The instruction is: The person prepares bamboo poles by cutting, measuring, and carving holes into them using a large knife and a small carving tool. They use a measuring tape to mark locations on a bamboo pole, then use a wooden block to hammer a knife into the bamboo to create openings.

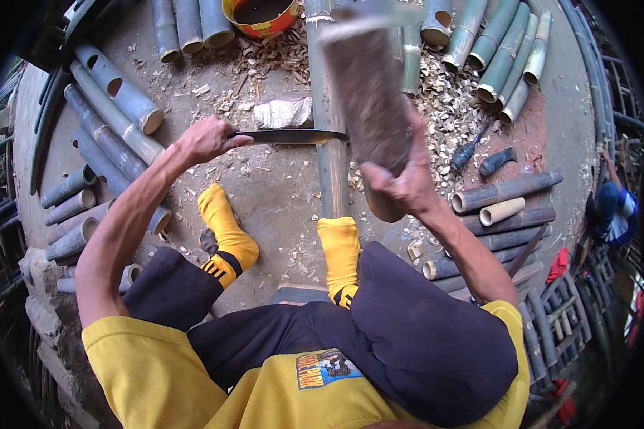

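Grip: Knife (290,136) clasped by closed left hand (209,137); wooden block (365,93) encircled by right hand (406,184).
Bamboo pole (334,184): Laid far-to-near beneath the knife's tip; smooth, round, probably stiff; best steadied by the right yellow sock (338,250).
Wooden block: Brown, blurred, seemingly heavy; best held at its near end.
Knife: Thin, dark, likely rigid; best taken at its left end.
Wood chips (444,107): Pale, light-looking, scattered right.

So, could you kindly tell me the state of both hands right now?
Left hand: closed, holding the knife.
Right hand: closed, holding the wooden block, which is motion-blurred.
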